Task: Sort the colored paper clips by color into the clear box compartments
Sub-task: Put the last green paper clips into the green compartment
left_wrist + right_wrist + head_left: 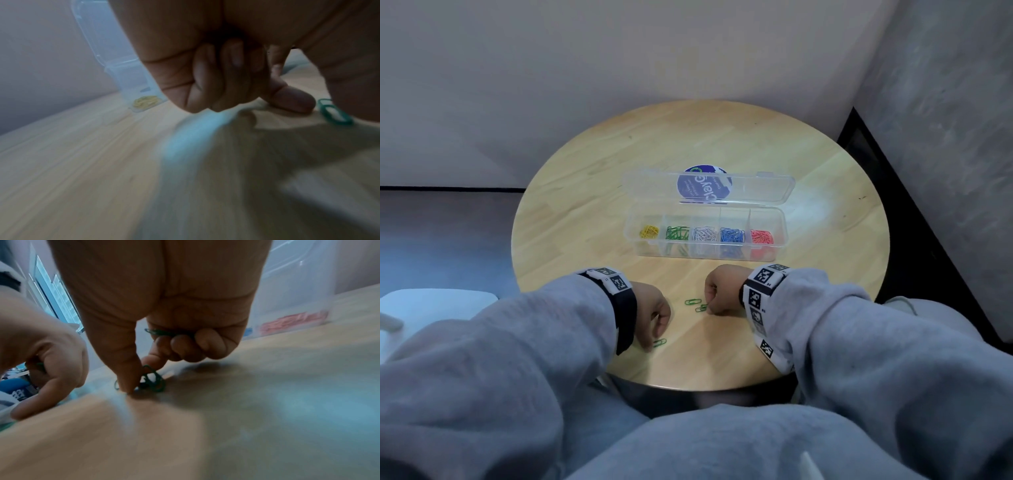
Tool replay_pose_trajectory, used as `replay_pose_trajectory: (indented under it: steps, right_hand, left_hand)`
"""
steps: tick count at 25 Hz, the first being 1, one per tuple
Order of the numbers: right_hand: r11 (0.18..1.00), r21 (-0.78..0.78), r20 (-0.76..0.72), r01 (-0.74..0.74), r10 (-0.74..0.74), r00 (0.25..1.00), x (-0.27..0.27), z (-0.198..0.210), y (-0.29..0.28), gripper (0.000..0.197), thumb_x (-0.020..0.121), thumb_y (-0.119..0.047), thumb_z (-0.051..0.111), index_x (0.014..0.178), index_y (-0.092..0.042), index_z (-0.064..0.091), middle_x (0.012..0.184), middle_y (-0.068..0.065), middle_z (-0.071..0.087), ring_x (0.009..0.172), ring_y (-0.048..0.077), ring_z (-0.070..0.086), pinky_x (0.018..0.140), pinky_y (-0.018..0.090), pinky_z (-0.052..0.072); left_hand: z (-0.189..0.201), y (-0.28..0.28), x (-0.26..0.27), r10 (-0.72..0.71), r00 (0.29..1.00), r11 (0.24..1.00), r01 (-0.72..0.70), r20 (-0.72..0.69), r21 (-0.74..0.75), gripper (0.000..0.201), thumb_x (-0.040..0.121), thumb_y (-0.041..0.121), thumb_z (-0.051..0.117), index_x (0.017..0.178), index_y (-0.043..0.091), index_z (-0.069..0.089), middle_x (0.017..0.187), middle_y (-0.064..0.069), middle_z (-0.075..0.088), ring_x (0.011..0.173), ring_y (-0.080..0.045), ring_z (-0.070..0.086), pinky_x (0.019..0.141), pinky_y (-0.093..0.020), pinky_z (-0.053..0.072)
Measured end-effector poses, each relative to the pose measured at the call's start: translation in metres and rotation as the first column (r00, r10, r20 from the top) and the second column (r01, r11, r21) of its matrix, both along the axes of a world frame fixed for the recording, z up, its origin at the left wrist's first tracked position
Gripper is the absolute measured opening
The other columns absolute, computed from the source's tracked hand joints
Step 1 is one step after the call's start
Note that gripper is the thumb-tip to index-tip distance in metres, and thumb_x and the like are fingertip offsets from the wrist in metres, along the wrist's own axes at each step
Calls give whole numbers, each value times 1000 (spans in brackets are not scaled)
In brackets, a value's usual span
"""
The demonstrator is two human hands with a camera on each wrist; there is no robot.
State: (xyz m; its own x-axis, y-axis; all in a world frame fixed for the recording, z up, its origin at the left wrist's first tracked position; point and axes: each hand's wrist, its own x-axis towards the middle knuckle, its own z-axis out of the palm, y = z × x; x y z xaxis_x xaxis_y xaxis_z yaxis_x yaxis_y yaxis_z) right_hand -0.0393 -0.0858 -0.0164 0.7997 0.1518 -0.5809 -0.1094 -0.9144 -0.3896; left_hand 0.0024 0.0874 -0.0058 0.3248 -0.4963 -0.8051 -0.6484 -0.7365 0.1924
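1. Fingers of my right hand [722, 289] are curled: thumb and forefinger pinch at a small tangle of green clips [152, 381] on the table [592, 205], and the other three fingers [207, 341] are folded over one more green clip [162, 332] against the palm.
2. My left hand [652, 317] is curled too, forefinger tip [296, 101] pressed on the wood just beside a single green clip [333, 112]. The right wrist view shows a hint of green inside that fist, but I cannot tell whether it holds anything.
3. Loose clips I count from the head view, all on the near side of the box [705, 236]: one lying free [692, 302], one at my right fingertips [701, 308], one at my left fingertips [659, 342]. All are green, thin bent wire, oval loops.
4. Box: one, clear hard plastic, long and rectangular, with its hinged lid [709, 186] open and standing at the far side.
5. It has five compartments, each with one heap: from the box's left end, yellow [649, 232], green [676, 233], white [704, 234], blue [732, 235], red [761, 236].
6. One round blue sticker [703, 185] shows through the lid.
7. Table: one, round, pale wood with visible grain and plank joints.
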Motion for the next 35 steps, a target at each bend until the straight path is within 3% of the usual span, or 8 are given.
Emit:
replay_pose_trajectory:
  steps: [6,11,16,18,22,27,31,35]
  right_hand:
    - [965,123,-59,233,-227,972,-4,14,-17,3,73,-13,70,75,-12,71,71,2,67,59,13,59,61,22,50]
    - [768,431,-238,474,-410,881,-6,20,-38,18,81,-9,70,67,-15,60,58,1,61,51,13,54,57,23,48]
    - [499,598,-404,627,-488,773,-8,25,-45,22,85,5,60,70,-10,54,60,4,59,46,6,53,46,14,46]
    - [416,631,-451,654,-489,746,-7,25,-46,21,86,6,57,76,-12,54,60,2,61,47,6,55,47,14,47]
    - [227,646,-581,729,-473,662,-8,29,-45,27,91,11,39,83,-5,58,59,5,51,38,6,49,42,13,45]
    - [159,570,-649,806,-515,560,-11,35,-48,30,90,2,31,74,-2,55,64,8,47,38,11,51,39,15,45]
    - [140,545,-647,827,-557,521,-11,38,-50,22,90,-2,36,74,-2,52,69,10,45,54,16,49,40,18,49]
    - [115,542,-634,832,-595,495,-12,38,-55,19,90,4,33,81,0,50,74,11,42,62,18,46,41,18,51]
  left_hand:
    - [-3,-9,-6,-32,998,999,31,45,21,25,76,23,74,61,29,55,63,13,52,57,-3,44,53,-15,36]
    - [5,-8,1,299,954,947,-301,-32,-115,23,77,12,60,58,24,52,59,9,53,55,-9,45,55,-19,41]
    - [26,-27,13,633,547,439,-836,-548,-328,40,89,-6,39,55,14,30,54,-5,40,34,-6,29,35,-9,22]
    - [32,-32,17,613,466,323,-885,-638,-335,45,87,-12,31,50,15,34,48,-2,42,30,-5,28,36,-6,20]
    - [42,-32,15,561,311,173,-950,-767,-259,27,49,-7,30,47,18,35,50,-3,42,33,-8,29,37,-6,18]
    - [31,-35,11,657,407,256,-912,-635,-319,40,87,1,53,59,17,30,42,1,44,31,-6,32,33,-8,17]
    - [23,-37,13,694,540,399,-839,-476,-370,32,90,-1,51,66,16,39,42,1,49,31,-7,36,32,-10,22]
    - [22,-40,8,552,828,769,-550,-95,-326,10,84,18,66,89,21,58,64,6,47,55,-8,41,48,-17,34]
